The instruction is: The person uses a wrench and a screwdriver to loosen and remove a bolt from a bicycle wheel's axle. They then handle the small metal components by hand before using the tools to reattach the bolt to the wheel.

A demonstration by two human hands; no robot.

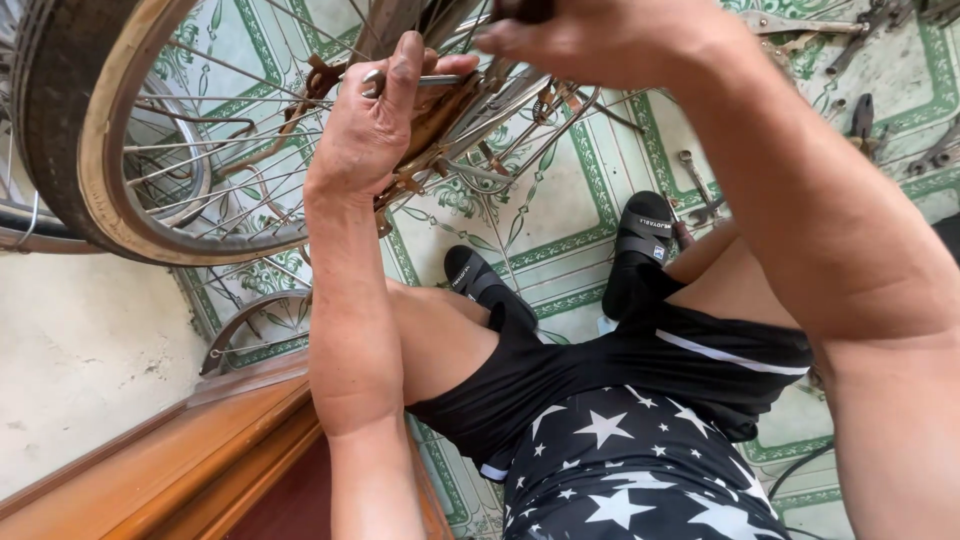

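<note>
Hands [375, 125] tight against spokes [200, 130], wheel rim [110, 190]

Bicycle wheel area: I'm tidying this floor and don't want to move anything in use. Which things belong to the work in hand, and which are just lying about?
In use:
- bicycle wheel
- rusty hub parts, gripped by left hand
- slim metal tool at the left fingers
- right hand at the hub

Lying about:
- wrench on the tiles
- tools at top right
- spare rim by the wall
</note>
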